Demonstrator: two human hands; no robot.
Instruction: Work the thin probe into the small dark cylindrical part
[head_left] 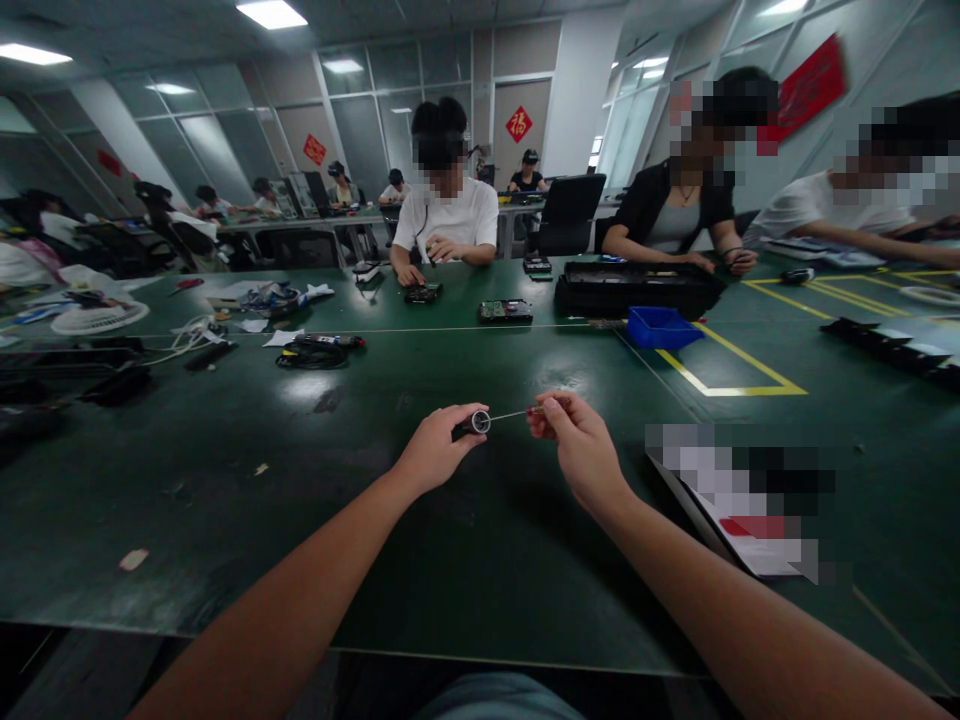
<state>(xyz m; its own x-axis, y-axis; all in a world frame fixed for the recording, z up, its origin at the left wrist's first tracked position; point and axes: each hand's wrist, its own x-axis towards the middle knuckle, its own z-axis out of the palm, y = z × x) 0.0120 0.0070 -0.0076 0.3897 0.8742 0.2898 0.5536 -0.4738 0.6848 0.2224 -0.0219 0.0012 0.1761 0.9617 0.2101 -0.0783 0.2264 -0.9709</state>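
Note:
My left hand (pixel 439 447) is closed around a small dark cylinder (pixel 478 422) whose round, light-rimmed end faces me. To its right, my right hand (pixel 574 435) pinches the red handle of a thin screwdriver (pixel 510 415). The metal shaft points left, and its tip reaches the rim of the cylinder; whether it touches or goes inside cannot be made out. Both hands are just above the green table (pixel 450 550), near the middle of the view.
A booklet (pixel 757 545) lies right of my right forearm. Farther off are a blue tray (pixel 664 328), a long black housing (pixel 637 290), a circuit-board device (pixel 506 311) and coiled black cables (pixel 315 350). A person in white (pixel 480 215) works across the table.

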